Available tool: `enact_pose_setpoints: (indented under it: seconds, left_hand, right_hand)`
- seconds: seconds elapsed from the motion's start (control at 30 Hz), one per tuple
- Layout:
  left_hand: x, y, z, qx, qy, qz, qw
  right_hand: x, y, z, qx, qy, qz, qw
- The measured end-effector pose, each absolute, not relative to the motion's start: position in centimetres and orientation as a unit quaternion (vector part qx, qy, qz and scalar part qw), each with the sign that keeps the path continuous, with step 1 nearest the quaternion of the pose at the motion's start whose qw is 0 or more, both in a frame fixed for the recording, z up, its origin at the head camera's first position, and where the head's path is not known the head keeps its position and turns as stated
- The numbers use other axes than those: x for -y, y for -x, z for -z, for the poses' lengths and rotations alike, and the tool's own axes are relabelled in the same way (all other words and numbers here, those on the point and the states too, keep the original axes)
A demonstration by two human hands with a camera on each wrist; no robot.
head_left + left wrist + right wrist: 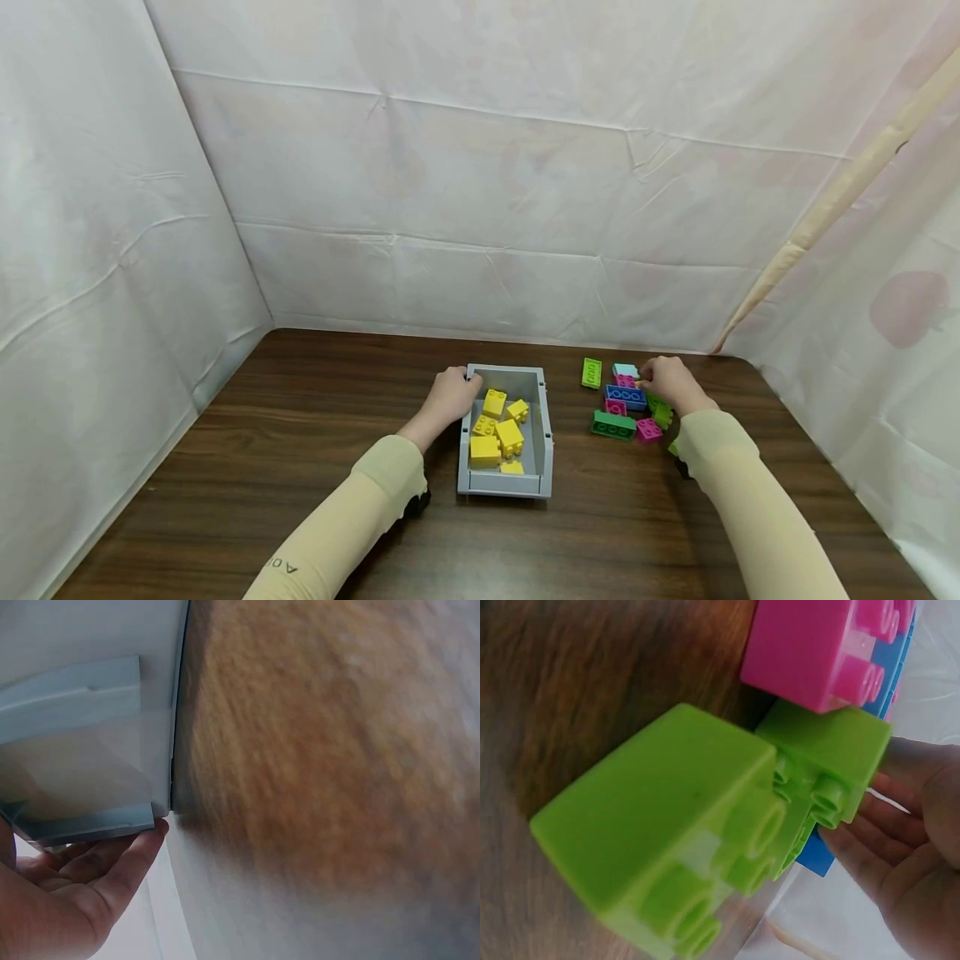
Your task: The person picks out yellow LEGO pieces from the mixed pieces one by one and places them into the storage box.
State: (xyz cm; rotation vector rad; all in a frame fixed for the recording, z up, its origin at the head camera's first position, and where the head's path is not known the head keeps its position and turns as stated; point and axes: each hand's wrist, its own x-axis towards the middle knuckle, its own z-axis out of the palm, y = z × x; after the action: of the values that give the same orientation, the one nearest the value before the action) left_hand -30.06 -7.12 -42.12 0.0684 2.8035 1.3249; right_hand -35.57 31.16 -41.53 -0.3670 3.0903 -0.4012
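A grey plastic bin (543, 417) with several yellow toy bricks (509, 437) inside stands mid-table. My left hand (452, 393) grips its far left corner, thumb over the rim; in the left wrist view the fingers (124, 877) lie along the bin's end wall (90, 776). Over the loose bricks at the right, my right hand (672, 383) reaches down, its fingertips beside a pink brick (626, 381) and a light blue brick (625, 369). Lime green bricks (660, 802) partly hide those fingers in the right wrist view, and I cannot tell whether they hold a brick.
Around the right hand lie a blue brick (626, 397), a dark green brick (613, 425), a magenta brick (648, 430) and a lime brick (592, 373). The dark wooden table (300, 417) meets pale hanging cloth (450, 208) at its back and sides.
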Motion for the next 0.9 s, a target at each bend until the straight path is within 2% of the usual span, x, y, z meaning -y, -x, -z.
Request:
enact_pose_setpoints:
  seconds: [0.23,0.9]
  left_hand:
    - [7.10,30.01,42.21,-0.903,-0.032,-0.428,0.011]
    - [6.98,29.72,42.09,-0.901,-0.034,-0.433,0.020]
  right_hand:
    - [-30.94,35.41,41.33,-0.986,0.091,0.132,0.040]
    - [-30.99,35.33,41.79,-0.987,0.082,0.136,0.037]
